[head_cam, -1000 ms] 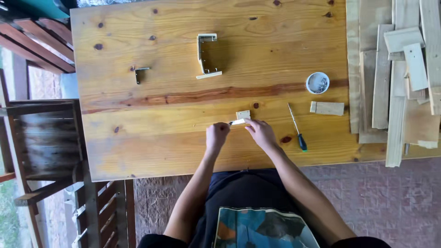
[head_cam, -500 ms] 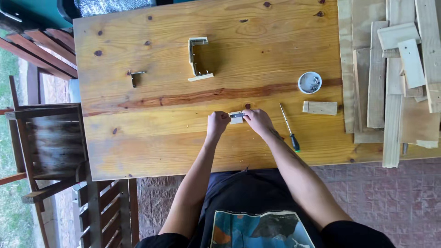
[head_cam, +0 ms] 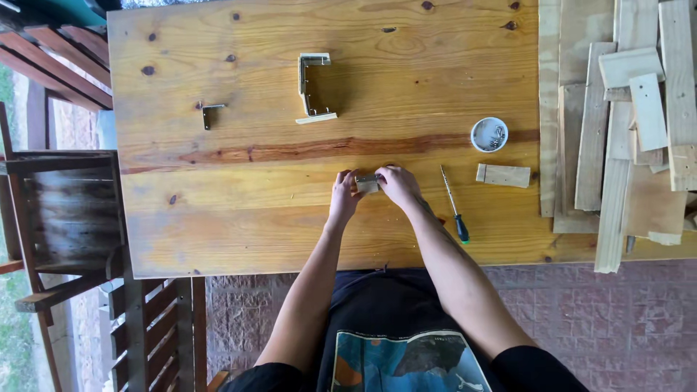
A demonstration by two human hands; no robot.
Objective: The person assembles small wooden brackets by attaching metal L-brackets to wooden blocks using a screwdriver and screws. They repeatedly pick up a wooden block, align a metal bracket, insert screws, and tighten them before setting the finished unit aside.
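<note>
A small wood block (head_cam: 367, 183) sits on the table (head_cam: 254, 210) between the two hands, near the table's front half and straight out from the person's body. The left hand (head_cam: 343, 196) has its fingers curled against the block's left end, and the right hand (head_cam: 396, 185) closes over its right end and top, so both hands grip the same piece; whether a bit of metal is fixed to it is too small to tell. Just right of the right hand lies a screwdriver (head_cam: 454, 204) with a dark handle, its shaft pointing away from the person. Further right of it lies a short wood strip (head_cam: 503, 175), and beyond the screwdriver's tip stands a small round white cup (head_cam: 489, 134) with screws inside. Well beyond the hands, toward the far edge, lies a wood and metal bracket frame (head_cam: 311, 87) shaped like a squared hook, and off to the left of that a small metal angle (head_cam: 211, 112). Far right of the right hand, a pile of boards (head_cam: 624, 109) covers the table's end. Left of the left hand, past the table edge, stands a dark wooden chair (head_cam: 65, 218).
</note>
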